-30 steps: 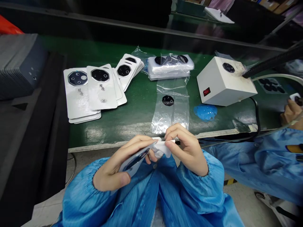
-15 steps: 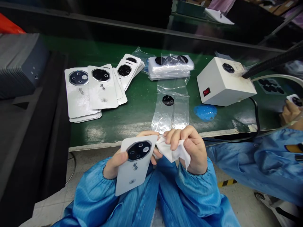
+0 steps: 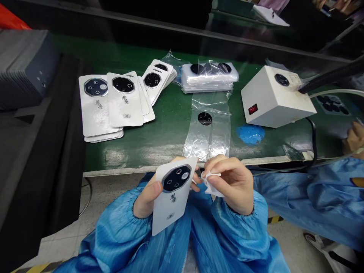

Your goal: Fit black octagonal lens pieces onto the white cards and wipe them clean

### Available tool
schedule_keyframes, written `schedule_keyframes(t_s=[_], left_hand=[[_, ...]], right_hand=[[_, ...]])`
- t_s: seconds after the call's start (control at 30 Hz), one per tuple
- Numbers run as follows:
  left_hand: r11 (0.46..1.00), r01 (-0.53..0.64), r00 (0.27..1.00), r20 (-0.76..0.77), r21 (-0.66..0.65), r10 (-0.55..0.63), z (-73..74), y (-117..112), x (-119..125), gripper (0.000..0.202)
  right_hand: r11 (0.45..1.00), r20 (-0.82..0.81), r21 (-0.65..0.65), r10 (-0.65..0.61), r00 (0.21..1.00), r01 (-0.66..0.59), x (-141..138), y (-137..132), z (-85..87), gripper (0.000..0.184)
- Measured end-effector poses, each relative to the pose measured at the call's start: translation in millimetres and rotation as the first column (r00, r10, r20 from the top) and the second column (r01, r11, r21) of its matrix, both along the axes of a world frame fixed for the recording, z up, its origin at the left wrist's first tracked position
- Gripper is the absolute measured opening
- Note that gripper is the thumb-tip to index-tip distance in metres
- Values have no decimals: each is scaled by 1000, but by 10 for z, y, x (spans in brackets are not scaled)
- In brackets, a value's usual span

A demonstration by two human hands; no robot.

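A white phone back cover [image 3: 167, 210] with a dark octagonal camera window is tilted upright in front of me. My left hand [image 3: 148, 199] grips it, thumb on the face at the left edge and fingers behind it. Just right of the cover, my right hand [image 3: 233, 182] pinches a crumpled white cloth [image 3: 212, 185], apart from the camera window. Beyond my hands, a clear plastic film strip [image 3: 196, 140] lies on the bench, bearing one black camera lens cover [image 3: 205, 118].
Stacked white covers [image 3: 96, 117] lie at the left of the green bench [image 3: 165, 132]. A bundle of filmed lens covers [image 3: 209, 81], a blue patch [image 3: 250, 134] and a white box with a red switch [image 3: 277, 98] sit farther right. A co-worker's hand [image 3: 354, 136] shows at the right edge.
The cover has turned more edge-on and shifted slightly right in my left hand. My right hand has bunched the cloth tighter between its fingertips. The view has shifted a little.
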State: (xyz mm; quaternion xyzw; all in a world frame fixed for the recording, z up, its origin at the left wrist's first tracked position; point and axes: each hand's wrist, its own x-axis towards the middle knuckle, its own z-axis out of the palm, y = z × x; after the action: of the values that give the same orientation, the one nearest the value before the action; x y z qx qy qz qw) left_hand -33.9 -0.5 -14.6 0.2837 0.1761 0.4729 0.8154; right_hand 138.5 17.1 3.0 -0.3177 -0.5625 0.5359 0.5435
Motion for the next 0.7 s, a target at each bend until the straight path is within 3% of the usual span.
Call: schedule_keyframes(t_s=[0.1,0.27,0.5,0.7], left_hand=[[1000,-26,1000,16,3,25,-32,-10,25,59],[1000,-6,999,43,-19,6,-83,-8,6,63],[991,-22,995,98,-130,35,-30,7,71,51],[972,-28,988,143,-233,63,-97,34,179,47]], right_hand=[[999,26,-38,-1,1000,2,10,-1,3,30],[999,114,-40,9,993,-5,63,2,-25,22],[999,162,-7,48,986,-48,90,-42,26,26],[995,428,32,-98,899,93,82,-117,77,25]])
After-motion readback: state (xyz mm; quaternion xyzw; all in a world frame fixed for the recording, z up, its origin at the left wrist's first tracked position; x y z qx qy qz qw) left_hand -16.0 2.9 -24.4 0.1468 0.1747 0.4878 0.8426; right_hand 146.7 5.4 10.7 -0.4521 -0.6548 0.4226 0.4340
